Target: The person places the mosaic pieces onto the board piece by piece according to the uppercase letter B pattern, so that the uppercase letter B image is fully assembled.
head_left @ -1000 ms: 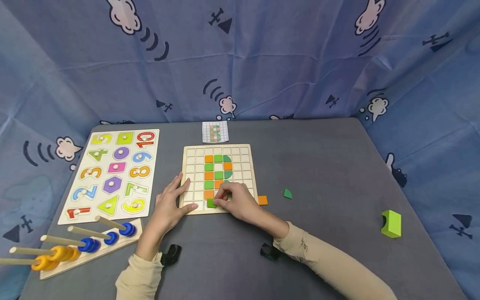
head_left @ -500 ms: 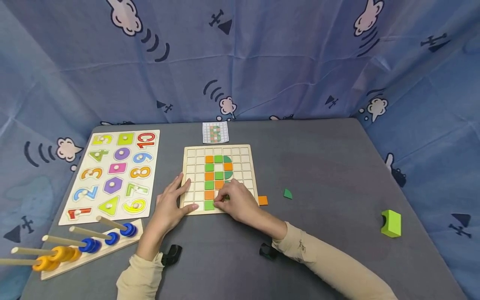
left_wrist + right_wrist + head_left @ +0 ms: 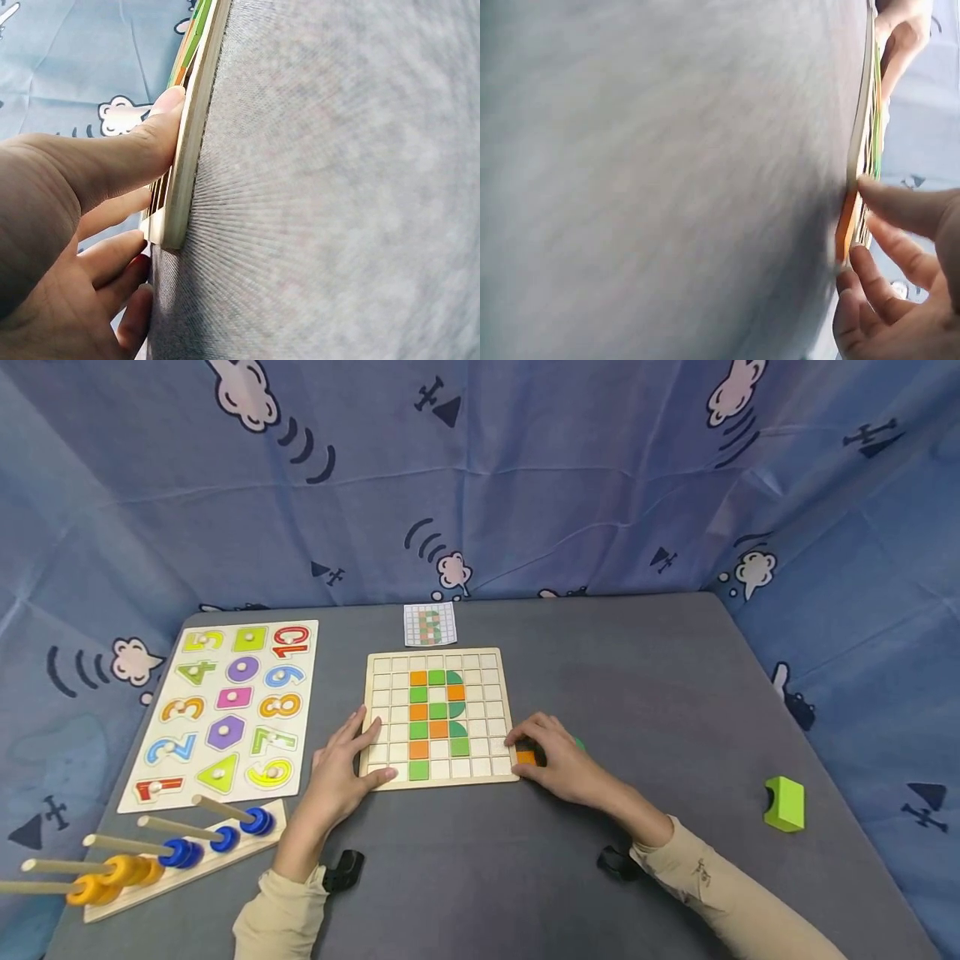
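Note:
A wooden grid board point(image 3: 491, 693) lies on the table, with orange and green tiles point(image 3: 418, 770) set in its middle columns. My left hand point(image 3: 339, 774) rests on its left side, thumb and fingers spread over the near corner; the left wrist view shows the thumb point(image 3: 161, 124) against the rim. Beside the board's right edge, my right hand point(image 3: 562, 762) has its fingers and thumb around an orange square tile point(image 3: 527, 758), seen edge-on in the right wrist view point(image 3: 845, 225). A green quarter-round tile point(image 3: 580, 743) shows partly behind that hand.
A small pattern card point(image 3: 430, 625) lies beyond the board. To the left are a number-and-shape peg puzzle point(image 3: 225, 710) and a wooden stacker point(image 3: 180, 868) with blue and yellow rings. A lime-green block point(image 3: 784, 804) stands far right.
My right hand has left the board's lower tiles and moved right to the orange tile. A green tile it covered now shows in its cell. My left hand has stayed put.

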Demonstrator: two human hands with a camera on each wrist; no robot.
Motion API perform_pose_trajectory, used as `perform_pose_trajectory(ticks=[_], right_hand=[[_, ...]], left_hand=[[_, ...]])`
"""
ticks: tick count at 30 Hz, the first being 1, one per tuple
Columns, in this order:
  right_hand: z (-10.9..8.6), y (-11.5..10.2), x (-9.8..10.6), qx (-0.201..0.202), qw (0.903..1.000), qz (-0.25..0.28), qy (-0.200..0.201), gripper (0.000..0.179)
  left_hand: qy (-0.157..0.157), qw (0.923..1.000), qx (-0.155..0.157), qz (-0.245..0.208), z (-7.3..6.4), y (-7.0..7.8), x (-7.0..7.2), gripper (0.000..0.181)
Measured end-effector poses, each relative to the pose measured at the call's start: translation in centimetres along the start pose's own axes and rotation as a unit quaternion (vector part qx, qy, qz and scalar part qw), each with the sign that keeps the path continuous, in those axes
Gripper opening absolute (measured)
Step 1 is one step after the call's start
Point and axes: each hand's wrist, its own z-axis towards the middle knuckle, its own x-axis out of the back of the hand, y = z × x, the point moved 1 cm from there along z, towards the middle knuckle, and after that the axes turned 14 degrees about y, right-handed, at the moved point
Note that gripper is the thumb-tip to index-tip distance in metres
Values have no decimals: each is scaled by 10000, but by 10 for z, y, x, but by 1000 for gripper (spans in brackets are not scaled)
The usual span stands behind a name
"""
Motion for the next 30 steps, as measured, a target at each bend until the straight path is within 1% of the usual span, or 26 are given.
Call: perform_pose_trajectory(ticks=[4, 8, 11, 14, 17, 23, 27, 30], right_hand=[[-5, 8, 9, -76, 9999, -86, 118, 27], [-4, 7, 11, -170, 9993, -54, 336, 19], [-1, 0, 6, -216, 9977, 181, 609, 16], [2, -11, -4, -175, 9953, 554, 774, 16], [6, -23, -17, -91, 9935, 870, 729, 17], [15, -46, -43, 142, 9932, 1026, 541, 12], [20, -56, -56, -31, 9935, 1097, 287, 10], [24, -60, -63, -110, 9951, 956, 212, 10]], left_hand=[[1, 10000, 34, -72, 0, 0, 0, 86], [33, 10000, 1, -65, -1, 1, 0, 86], [30, 10000, 17, -67, -1, 1, -1, 86], [3, 10000, 29, -60, -1, 1, -1, 86], [-29, 10000, 56, -72, 0, 0, 0, 87], [-53, 9999, 69, -55, 0, 0, 0, 87], [-50, 10000, 51, -33, 0, -1, 0, 86], [-41, 10000, 20, -8, 0, -2, 0, 86]])
